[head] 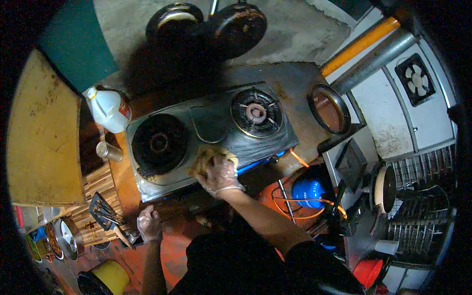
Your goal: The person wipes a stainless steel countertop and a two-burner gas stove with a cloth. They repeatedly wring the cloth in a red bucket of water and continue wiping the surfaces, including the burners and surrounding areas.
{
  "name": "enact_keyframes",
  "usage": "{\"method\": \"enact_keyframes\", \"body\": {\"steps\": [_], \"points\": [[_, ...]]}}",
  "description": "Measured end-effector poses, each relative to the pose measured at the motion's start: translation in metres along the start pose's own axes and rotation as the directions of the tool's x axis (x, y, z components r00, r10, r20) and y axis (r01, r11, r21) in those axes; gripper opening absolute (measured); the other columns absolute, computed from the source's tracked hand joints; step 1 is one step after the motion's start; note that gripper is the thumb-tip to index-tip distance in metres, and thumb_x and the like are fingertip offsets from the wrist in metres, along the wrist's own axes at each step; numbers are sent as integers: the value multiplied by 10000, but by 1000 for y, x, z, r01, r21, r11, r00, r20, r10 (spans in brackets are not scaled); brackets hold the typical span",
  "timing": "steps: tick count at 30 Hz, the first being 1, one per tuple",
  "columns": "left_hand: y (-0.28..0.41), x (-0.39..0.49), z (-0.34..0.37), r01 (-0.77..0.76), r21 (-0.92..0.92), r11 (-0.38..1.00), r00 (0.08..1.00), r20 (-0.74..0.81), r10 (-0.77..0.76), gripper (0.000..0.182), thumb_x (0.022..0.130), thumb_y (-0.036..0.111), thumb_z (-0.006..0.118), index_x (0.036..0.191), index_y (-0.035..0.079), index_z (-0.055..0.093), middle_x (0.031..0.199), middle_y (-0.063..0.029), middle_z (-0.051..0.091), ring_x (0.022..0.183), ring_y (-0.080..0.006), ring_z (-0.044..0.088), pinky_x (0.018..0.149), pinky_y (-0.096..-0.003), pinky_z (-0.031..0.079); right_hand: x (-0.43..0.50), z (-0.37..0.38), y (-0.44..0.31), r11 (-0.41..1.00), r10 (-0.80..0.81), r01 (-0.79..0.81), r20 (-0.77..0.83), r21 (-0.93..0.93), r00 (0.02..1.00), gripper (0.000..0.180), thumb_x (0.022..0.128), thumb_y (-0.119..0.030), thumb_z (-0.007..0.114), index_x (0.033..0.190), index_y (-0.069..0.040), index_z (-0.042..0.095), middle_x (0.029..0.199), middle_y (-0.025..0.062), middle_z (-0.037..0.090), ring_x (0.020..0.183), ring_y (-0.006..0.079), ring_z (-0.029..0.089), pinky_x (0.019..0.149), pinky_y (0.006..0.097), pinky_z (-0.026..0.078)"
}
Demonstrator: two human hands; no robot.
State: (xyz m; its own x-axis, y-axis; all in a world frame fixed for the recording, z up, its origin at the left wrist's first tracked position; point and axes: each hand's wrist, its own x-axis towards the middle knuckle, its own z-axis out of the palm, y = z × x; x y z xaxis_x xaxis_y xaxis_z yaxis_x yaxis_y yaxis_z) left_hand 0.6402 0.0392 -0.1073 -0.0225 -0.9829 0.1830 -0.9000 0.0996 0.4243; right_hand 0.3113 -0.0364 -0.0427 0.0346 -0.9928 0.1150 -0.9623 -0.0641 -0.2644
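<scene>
My right hand (218, 173), in a clear plastic glove, presses a yellowish cloth (201, 155) onto the front of a steel two-burner gas stove (254, 144). The cloth lies between the dark left burner (159, 143) and the right burner (256, 112), whose pan support shows. Streaks mark the steel around the right burner. My left hand (149, 223), also gloved, hangs low in front of the stove's left corner with its fingers curled in. I see nothing in it.
Left of the stove stand a white plastic jug (108, 109) and a shaker jar (109, 151). A slotted spatula (105, 212) lies on a wooden board (90, 225). A brown-filled pan (330, 108) sits at the right. Below are a blue gas cylinder (307, 193) and an orange hose (295, 217).
</scene>
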Motion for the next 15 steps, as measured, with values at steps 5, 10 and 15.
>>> {"method": "enact_keyframes", "body": {"steps": [5,10,15], "points": [[17,8,12,-46,27,999,998,-48,48,214,868,142,654,1047,35,706,1032,-177,720,978,-359,686,878,-456,543,-15,72,150,927,-174,92,-200,-363,964,311,905,-376,612,1101,-138,662,1139,123,626,979,321,605,826,464,507],[13,-18,-6,131,106,986,991,-26,-129,232,873,148,640,1060,28,710,1037,-180,720,997,-360,677,897,-460,528,-18,-7,347,332,113,-310,-288,-891,951,258,916,-314,572,969,-79,662,877,104,695,805,271,699,675,407,562],[38,-76,-27,382,22,924,920,-111,-377,255,910,171,622,1078,-4,699,954,-199,705,870,-378,671,810,-454,536,19,-14,227,841,425,-504,-337,-198,840,327,919,-259,598,1140,-19,614,1010,154,669,860,286,657,774,409,557]]}}
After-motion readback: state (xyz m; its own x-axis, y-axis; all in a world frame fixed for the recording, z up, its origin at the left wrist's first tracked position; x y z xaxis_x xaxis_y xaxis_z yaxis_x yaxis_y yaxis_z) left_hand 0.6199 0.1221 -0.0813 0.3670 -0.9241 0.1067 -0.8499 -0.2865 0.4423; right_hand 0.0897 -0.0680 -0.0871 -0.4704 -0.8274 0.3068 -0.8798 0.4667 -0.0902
